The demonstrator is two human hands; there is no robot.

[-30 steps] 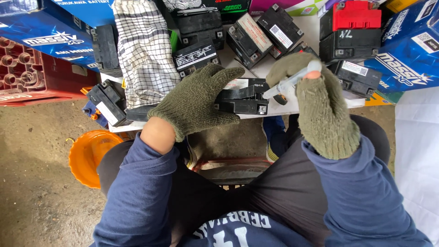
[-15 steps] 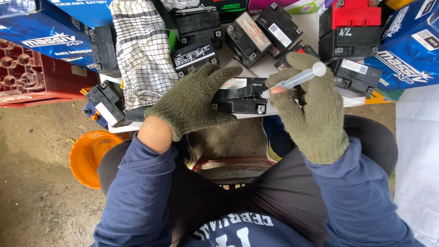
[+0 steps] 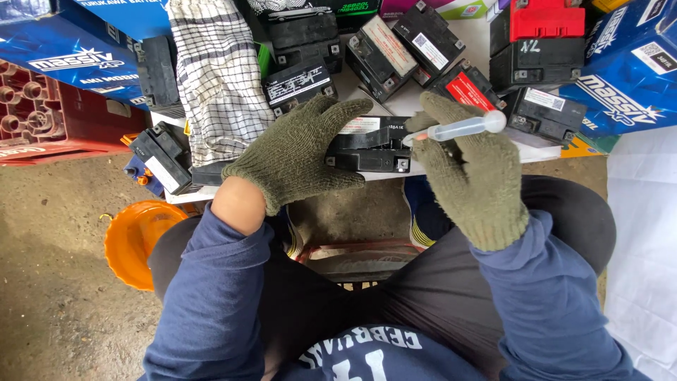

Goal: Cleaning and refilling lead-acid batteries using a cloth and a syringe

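Observation:
My left hand [image 3: 296, 155], in an olive knit glove, lies spread on the left end of a small black battery [image 3: 374, 144] at the near edge of a white table [image 3: 381, 106]. My right hand [image 3: 469, 180], gloved the same way, holds a clear plastic syringe [image 3: 458, 129] nearly level, its tip pointing left at the battery's right end. Whether the tip touches the battery I cannot tell.
Several black batteries [image 3: 384, 53] crowd the table, one with a red top [image 3: 546, 21]. A checked cloth [image 3: 218, 77] hangs at the left. Blue boxes [image 3: 627, 63] stand at both sides. An orange bowl [image 3: 130, 243] sits on the dirt floor beside a red crate [image 3: 42, 116].
My right hand came down from a raised, curled pose and turned the syringe flatter, bringing its tip to the battery's right end. My left hand stayed on the battery.

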